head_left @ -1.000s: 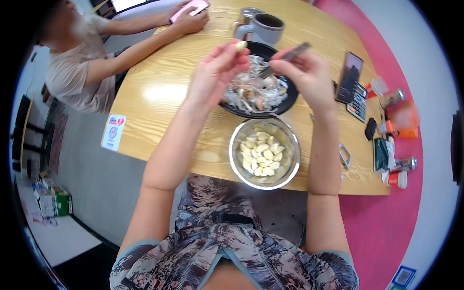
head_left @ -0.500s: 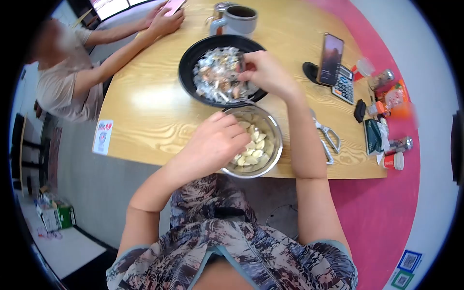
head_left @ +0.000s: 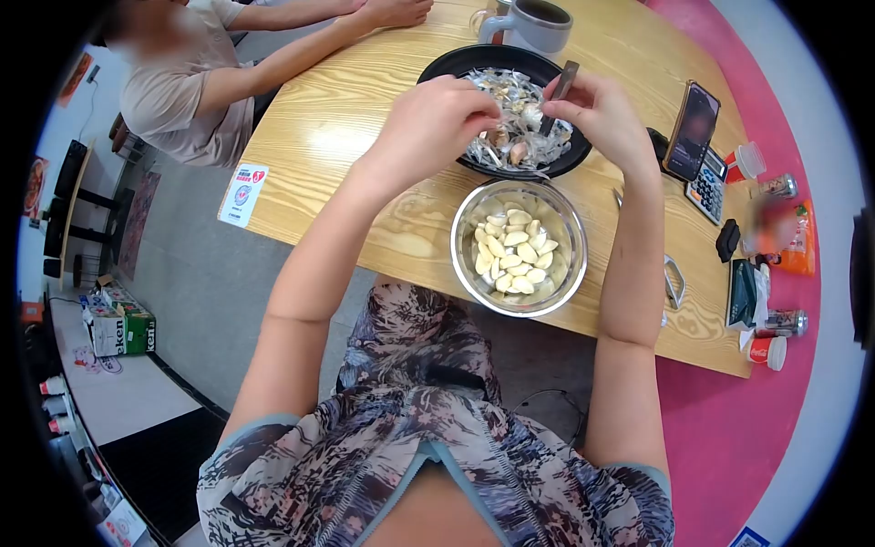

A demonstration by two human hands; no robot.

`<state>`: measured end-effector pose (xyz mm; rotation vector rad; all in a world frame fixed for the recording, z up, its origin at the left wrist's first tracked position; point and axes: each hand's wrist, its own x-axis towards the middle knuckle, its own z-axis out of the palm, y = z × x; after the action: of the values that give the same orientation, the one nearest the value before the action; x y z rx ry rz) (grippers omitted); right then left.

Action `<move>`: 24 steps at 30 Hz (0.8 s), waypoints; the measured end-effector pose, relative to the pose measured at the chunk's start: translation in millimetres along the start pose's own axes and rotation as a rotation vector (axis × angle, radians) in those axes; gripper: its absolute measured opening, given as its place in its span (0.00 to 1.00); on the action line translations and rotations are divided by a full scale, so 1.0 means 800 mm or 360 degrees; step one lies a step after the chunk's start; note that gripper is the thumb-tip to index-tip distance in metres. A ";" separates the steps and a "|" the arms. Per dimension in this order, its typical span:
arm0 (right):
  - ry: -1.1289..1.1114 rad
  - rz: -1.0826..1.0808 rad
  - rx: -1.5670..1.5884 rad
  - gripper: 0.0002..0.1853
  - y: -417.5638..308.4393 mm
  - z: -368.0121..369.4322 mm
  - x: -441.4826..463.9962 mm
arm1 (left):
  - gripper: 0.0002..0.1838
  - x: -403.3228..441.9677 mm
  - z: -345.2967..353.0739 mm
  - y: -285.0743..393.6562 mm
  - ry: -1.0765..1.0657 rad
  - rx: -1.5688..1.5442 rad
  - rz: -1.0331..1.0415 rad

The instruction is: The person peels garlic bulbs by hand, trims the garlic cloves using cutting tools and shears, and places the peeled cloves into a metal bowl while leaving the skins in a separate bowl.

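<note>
A black pan (head_left: 447, 64) on the wooden table holds a heap of papery garlic skins (head_left: 510, 100) with a few cloves among them. Over its left side is my left hand (head_left: 442, 123), fingers curled down with the tips at the skins; whatever they pinch is hidden. My right hand (head_left: 597, 114) grips a small knife (head_left: 563, 84) at the pan's right side, its lower end near the skins. Nearer to me, touching neither hand, a steel bowl (head_left: 574, 264) contains several peeled garlic cloves (head_left: 515, 246).
Behind the pan stands a grey mug (head_left: 540, 25). To the right are a propped phone (head_left: 691, 132), a calculator (head_left: 707, 187), scissors (head_left: 674, 281), jars and paper cups. A person (head_left: 187, 91) sits at the left with forearms on the table.
My left hand has moved from the steel bowl up to the skins in the pan. My right hand stays at the pan with the knife. The whole view has shifted.
</note>
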<state>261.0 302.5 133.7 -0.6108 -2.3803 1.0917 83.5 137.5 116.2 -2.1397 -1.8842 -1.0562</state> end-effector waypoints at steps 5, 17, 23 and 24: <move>0.0016 -0.0012 0.0159 0.07 0.001 -0.004 -0.001 | 0.08 0.034 0.044 0.012 -0.0265 0.0184 0.0080; -0.0069 0.0017 0.0112 0.07 -0.001 -0.003 -0.002 | 0.09 0.042 0.045 0.015 -0.0712 0.0247 -0.0230; -0.0257 0.0153 -0.0025 0.06 0.008 0.006 0.001 | 0.10 0.045 0.029 0.002 -0.0502 -0.0253 -0.0451; -0.0318 0.0177 -0.0210 0.06 0.001 0.003 0.000 | 0.10 0.046 0.031 -0.003 -0.0486 -0.0344 -0.0515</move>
<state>259.3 301.4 131.7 -0.7172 -2.6347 1.0939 91.7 181.3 116.8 -2.2724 -2.4244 -1.0802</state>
